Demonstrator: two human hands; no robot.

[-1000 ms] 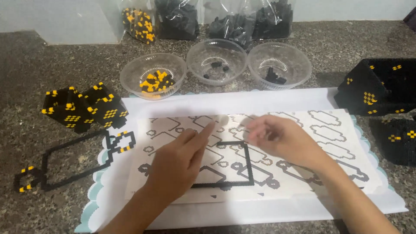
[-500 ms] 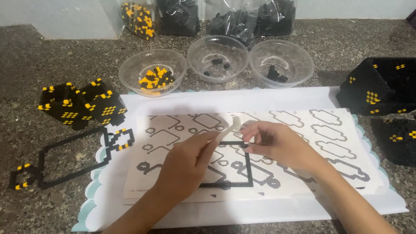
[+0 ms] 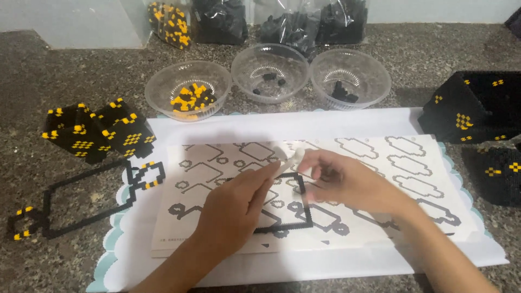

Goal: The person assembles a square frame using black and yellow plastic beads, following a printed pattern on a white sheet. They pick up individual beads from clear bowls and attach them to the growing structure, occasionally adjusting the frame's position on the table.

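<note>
Two hands, our left hand [image 3: 236, 203] and right hand [image 3: 347, 182], are pinching a small white tool [image 3: 286, 157] together over the black bead frame [image 3: 287, 203] on the pattern sheet [image 3: 412, 179], three bowls [image 3: 268, 70] waiting at twelve o'clock.

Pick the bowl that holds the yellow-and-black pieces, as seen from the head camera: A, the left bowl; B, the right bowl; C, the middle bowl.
A: the left bowl holds yellow and black pieces, while the middle bowl and right bowl hold only black ones.
</note>
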